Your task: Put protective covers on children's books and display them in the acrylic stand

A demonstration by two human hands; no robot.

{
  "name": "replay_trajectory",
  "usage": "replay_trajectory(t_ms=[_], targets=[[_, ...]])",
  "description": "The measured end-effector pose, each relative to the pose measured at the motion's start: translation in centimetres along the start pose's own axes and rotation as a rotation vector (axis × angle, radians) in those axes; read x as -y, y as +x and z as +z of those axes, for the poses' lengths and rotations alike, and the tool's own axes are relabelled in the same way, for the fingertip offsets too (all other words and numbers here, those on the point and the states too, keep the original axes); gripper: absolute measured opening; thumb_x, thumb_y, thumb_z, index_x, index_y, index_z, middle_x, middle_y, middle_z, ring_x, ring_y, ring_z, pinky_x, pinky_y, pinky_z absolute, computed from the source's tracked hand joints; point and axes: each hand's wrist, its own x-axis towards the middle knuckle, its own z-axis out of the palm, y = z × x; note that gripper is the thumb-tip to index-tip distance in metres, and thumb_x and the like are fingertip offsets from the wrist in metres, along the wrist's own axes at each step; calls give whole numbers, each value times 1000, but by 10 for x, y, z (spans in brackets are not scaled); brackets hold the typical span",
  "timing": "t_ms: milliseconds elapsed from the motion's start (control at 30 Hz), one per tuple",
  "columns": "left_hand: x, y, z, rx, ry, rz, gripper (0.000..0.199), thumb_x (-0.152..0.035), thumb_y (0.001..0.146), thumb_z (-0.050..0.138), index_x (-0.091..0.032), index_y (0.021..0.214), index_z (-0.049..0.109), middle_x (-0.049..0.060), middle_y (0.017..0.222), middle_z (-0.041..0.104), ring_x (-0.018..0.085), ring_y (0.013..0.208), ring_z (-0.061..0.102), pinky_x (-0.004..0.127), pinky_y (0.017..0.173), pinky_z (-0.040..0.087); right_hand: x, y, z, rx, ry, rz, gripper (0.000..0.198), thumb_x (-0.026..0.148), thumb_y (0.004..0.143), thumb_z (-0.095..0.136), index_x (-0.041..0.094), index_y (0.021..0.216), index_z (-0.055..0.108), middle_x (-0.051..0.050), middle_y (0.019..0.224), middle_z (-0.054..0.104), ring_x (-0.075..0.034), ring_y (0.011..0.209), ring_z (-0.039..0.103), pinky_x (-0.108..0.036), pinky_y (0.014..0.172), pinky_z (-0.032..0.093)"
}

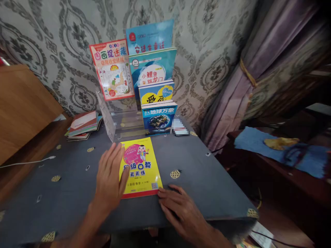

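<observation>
A yellow workbook (142, 177) with a pink circle and a cartoon figure on its cover lies flat on the cloth-covered table. My left hand (110, 175) rests along its left edge, fingers stretched out and the thumb over the cover. At the lower right corner is my right hand (183, 210), its fingertips touching the corner and its fingers loosely apart. Behind the workbook stands a clear stepped book rack (106, 115). It bears a blue earth book (159, 120), a yellow-and-blue book (156, 93), a teal book (153, 65), a tall blue book (150, 36) and a red-bordered book (113, 70).
A pile of books (84, 125) lies left of the rack. A white cable (31, 162) crosses the table's left side, near a wooden panel (26, 106). Right of the table (201, 172) hang a purple curtain (230, 89) and a blue cloth (250, 141) on dark furniture.
</observation>
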Motion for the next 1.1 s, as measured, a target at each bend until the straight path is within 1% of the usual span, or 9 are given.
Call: replay_trajectory(t_ms=[133, 233, 367, 600, 700, 867, 967, 1033, 1100], targets=[[29, 1, 43, 299, 175, -360, 65, -52, 101, 38, -12, 152, 36, 25, 160, 34, 41, 151, 26, 65, 114, 32, -9, 27, 2, 63, 2, 29, 24, 17, 99, 49, 21, 109, 70, -7, 111, 77, -19, 105, 72, -42, 106, 49], [42, 0, 63, 442, 201, -384, 63, -49, 101, 37, -12, 151, 38, 25, 159, 35, 38, 151, 28, 63, 116, 27, -23, 62, 18, 198, -82, 43, 34, 27, 99, 51, 17, 129, 63, -14, 138, 64, -24, 132, 57, -46, 114, 41], [41, -1, 65, 439, 195, -340, 59, -45, 102, 35, -11, 150, 39, 25, 159, 37, 37, 150, 32, 62, 116, 27, -56, 111, 42, 358, -189, 156, 53, 36, 99, 51, 13, 147, 49, -17, 156, 46, -27, 149, 35, -49, 121, 30], [43, -1, 63, 362, 64, -354, 54, -43, 99, 41, -13, 144, 47, 24, 155, 44, 36, 148, 36, 63, 117, 27, -96, 139, 53, 248, -362, 364, 56, 37, 102, 40, 9, 150, 44, -21, 158, 39, -31, 150, 33, -55, 121, 24], [50, 2, 66, 247, -202, -447, 52, -41, 92, 53, -15, 137, 54, 22, 148, 54, 36, 141, 46, 57, 117, 32, -98, 134, 56, 234, -385, 348, 57, 37, 101, 40, 5, 148, 45, -23, 157, 40, -32, 148, 36, -52, 119, 28], [52, 8, 67, -74, -1042, -825, 59, -47, 78, 73, -18, 127, 56, 16, 126, 70, 31, 112, 69, 41, 91, 57, -101, 132, 59, 204, -432, 309, 53, 34, 100, 41, 6, 145, 49, -22, 154, 46, -31, 145, 41, -49, 118, 34], [41, 8, 67, 7, -1387, -1048, 57, -40, 72, 81, -17, 119, 57, 11, 94, 78, 28, 80, 76, 36, 68, 60, -102, 132, 58, 197, -431, 294, 52, 34, 101, 42, 7, 144, 50, -21, 154, 47, -31, 145, 42, -48, 118, 35], [33, 8, 65, 88, -1509, -1103, 53, -36, 69, 85, -16, 111, 59, 8, 78, 76, 27, 65, 75, 34, 59, 59, -102, 131, 57, 201, -412, 294, 51, 34, 101, 41, 7, 143, 51, -21, 154, 46, -31, 145, 41, -49, 118, 35], [27, 9, 61, 70, -1595, -1102, 53, -33, 66, 88, -15, 107, 60, 8, 74, 76, 26, 62, 74, 33, 58, 59, -104, 128, 58, 184, -368, 294, 51, 35, 101, 40, 6, 142, 52, -22, 154, 46, -32, 145, 41, -50, 118, 35]])
